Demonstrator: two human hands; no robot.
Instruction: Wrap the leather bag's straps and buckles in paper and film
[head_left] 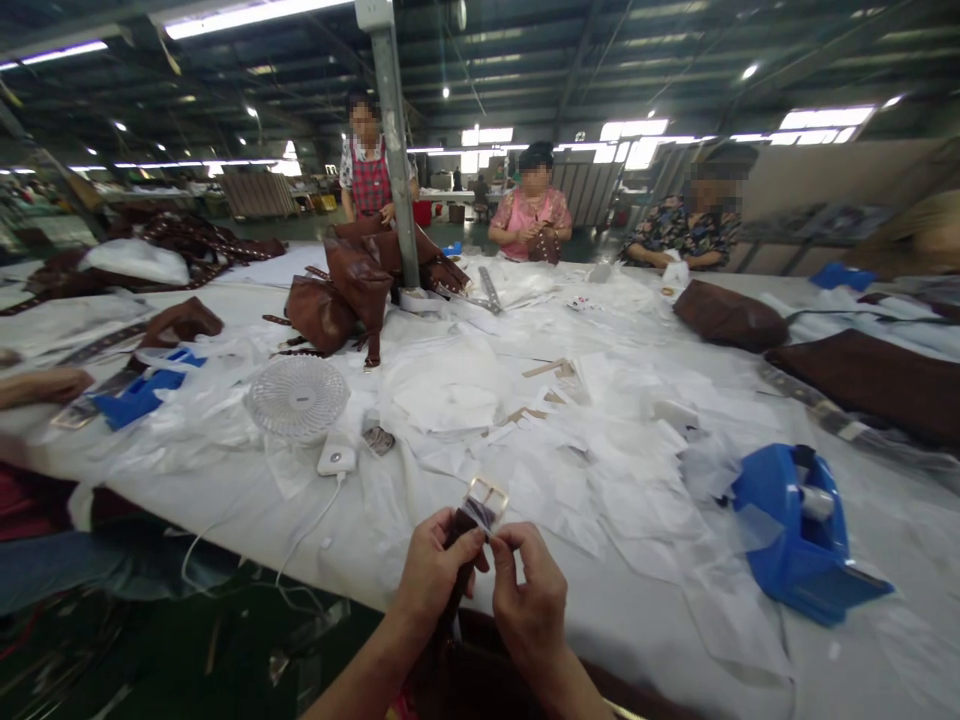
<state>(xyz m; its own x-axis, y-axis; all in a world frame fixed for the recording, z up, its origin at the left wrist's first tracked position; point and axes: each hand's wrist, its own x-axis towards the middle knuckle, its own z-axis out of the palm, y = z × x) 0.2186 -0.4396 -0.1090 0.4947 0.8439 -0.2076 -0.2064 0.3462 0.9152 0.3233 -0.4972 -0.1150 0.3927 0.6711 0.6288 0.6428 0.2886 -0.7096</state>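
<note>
My left hand is closed around a dark brown leather strap just below its buckle. The gold-coloured buckle points away from me above the table edge. Beside it, my right hand pinches a thin pale film at the buckle end, thumb against forefinger. Both hands nearly touch. Below them the strap runs down towards dark brown leather at my lap, partly hidden by my hands and forearms.
A blue tape dispenser stands right; another lies left near a neighbour's hand. A white fan trails a cable over the edge. Brown bags lean by a metal post. Plastic sheets litter the table. Co-workers sit or stand opposite.
</note>
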